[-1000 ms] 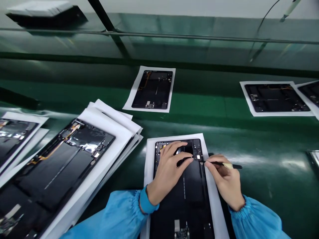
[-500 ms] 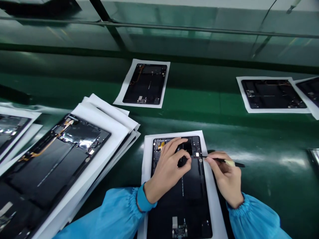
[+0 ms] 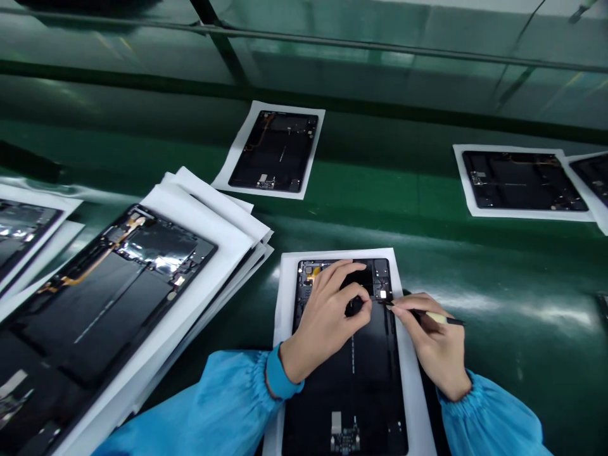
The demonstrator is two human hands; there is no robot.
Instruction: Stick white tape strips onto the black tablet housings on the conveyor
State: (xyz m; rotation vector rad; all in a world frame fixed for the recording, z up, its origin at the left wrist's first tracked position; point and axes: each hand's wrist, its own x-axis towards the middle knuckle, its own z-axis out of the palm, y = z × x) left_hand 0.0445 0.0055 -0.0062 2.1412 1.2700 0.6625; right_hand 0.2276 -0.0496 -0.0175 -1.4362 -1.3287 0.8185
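An opened tablet (image 3: 351,354), with its black inner parts and a small circuit board showing, lies on a white sheet (image 3: 284,304) in front of me. My left hand (image 3: 327,310) rests over its upper part. Thumb and index finger come together in a pinch there, and whatever is between them is hidden. At the tablet's upper right edge, my right hand (image 3: 434,345) grips slim black tweezers (image 3: 437,317) with a pale yellow band. Their tip points at the parts beside a small white square (image 3: 382,294).
A stack of white sheets (image 3: 213,221) with another opened tablet (image 3: 114,304) on top stands at the left. Further tablets on sheets lie beyond: one at the back middle (image 3: 278,152), one at the back right (image 3: 525,180), others at both side edges.
The view has shifted slightly. The right hand has come a little closer to the tablet, its fingertips now over the tablet's edge. The left hand keeps its pinch.
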